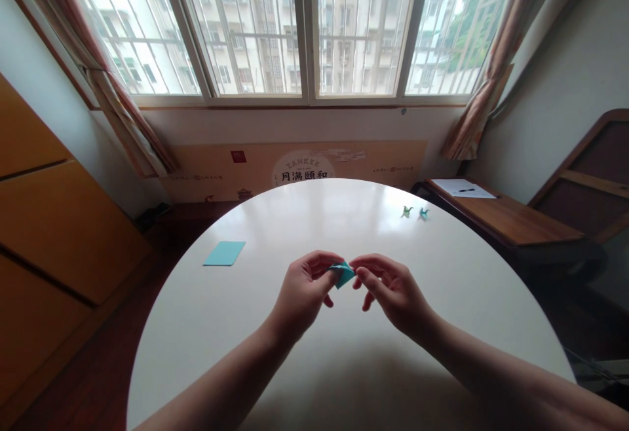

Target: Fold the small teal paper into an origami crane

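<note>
Above the white round table (206, 352) I hold a small folded piece of teal origami paper (345, 275). My left hand (309, 287) pinches it between thumb and fingers from the left. My right hand (390, 287) has its thumb and forefinger pressed together at the paper's right corner, while its other fingers curl below. The paper is folded to a pointed shape; its left part is hidden behind my left thumb. To the left on the table lies a flat stack or sheet of light-blue square paper (225, 253).
Two small folded paper birds, a green one (407, 211) and a blue one (424, 213), stand at the table's far right. Beyond the table's right edge is a wooden seat (531, 221) with a white paper sheet (462, 188) and a pen (466, 190). A barred window (304, 31) spans the back.
</note>
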{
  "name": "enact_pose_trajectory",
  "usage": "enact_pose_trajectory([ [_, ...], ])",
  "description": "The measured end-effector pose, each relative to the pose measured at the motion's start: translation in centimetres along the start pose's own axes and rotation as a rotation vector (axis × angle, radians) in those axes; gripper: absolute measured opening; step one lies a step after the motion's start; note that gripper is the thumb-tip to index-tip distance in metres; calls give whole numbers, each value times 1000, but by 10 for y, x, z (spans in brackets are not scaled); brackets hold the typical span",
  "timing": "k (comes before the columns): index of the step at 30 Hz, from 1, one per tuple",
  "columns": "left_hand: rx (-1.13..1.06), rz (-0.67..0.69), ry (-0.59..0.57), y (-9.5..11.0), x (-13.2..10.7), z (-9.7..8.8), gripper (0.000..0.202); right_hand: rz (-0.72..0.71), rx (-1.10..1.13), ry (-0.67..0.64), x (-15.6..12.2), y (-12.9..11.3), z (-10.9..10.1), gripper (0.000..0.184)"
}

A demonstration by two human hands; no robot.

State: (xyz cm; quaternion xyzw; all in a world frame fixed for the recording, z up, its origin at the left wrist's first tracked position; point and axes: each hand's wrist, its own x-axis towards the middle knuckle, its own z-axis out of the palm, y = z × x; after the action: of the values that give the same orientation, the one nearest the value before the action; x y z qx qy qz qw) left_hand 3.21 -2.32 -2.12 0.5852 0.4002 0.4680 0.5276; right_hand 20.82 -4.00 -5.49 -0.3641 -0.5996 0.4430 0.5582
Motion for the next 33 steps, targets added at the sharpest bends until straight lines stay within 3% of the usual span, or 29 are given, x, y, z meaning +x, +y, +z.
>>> enact_pose_trajectory([
  [13, -13, -7, 34, -2, 0, 0, 35, 158, 157, -49, 4, 1, -1, 27],
  [29, 42, 37, -82, -2, -1, -6, 30, 176, 211, -63, 3, 1, 2, 25],
  [33, 74, 50, -66, -3, 0, -7, 33, 182, 219, -47, 2, 0, 2, 27],
])
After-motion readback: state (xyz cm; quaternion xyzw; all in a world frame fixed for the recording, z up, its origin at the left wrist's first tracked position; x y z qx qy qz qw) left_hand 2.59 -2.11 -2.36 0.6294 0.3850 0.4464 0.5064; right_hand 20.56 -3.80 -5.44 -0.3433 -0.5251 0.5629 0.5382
